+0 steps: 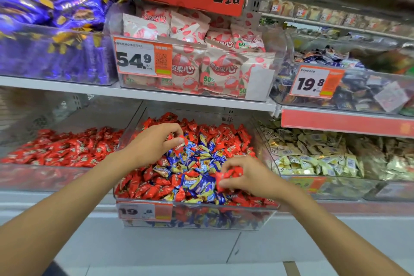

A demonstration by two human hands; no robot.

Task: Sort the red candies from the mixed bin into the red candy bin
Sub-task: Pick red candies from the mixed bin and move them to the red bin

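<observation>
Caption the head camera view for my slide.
Left hand and right hand each pinch red-wrapped candies in the clear mixed-candy bin, beside the clear bin of red candies.

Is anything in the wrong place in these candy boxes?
Yes. The middle bin is mixed: blue-and-yellow candies lie in a patch among red candies, while the bin to its left holds only red. Also, the red carton on top has its writing upside down.

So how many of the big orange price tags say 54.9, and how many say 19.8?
54.9 tags: 1
19.8 tags: 2, upper and lower
Total: 3
</observation>
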